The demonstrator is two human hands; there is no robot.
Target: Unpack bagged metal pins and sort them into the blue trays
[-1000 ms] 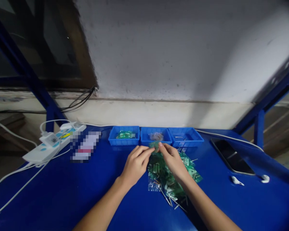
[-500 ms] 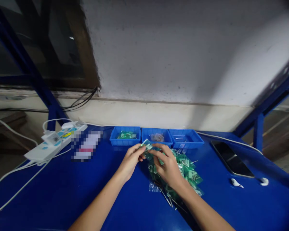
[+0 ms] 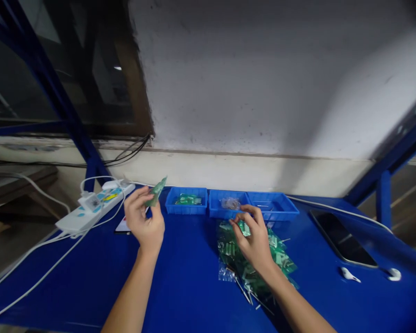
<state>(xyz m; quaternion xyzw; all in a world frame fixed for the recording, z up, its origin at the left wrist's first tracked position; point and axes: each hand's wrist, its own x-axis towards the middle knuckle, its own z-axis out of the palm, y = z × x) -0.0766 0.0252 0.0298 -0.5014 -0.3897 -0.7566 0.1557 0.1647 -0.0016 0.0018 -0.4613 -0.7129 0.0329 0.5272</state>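
Observation:
My left hand (image 3: 145,224) is raised at the left, over a phone-like object lying on the table. Thumb and fingers pinch a small green plastic packet (image 3: 157,190), which sticks up from them. My right hand (image 3: 254,236) hovers above a heap of green packets (image 3: 280,256), with thumb and fingertips drawn together. Whether anything small is between them I cannot make out. Just beyond that hand stand three blue trays: the left tray (image 3: 186,211) holds green packets, the middle tray (image 3: 225,213) clear plastic pieces, the right tray (image 3: 280,215) a few thin pieces.
A white power strip (image 3: 72,222) with plugs and cables lies at the left. On the right are a dark smartphone (image 3: 343,238) and two white earbuds, one earbud (image 3: 350,274) nearer the phone. Thin metal rods (image 3: 243,289) lie by the heap. A wall closes off the back.
My hands have moved apart. The left one has carried the green packet leftward and up, away from the right hand, which stays above the heap. The view has shifted slightly.

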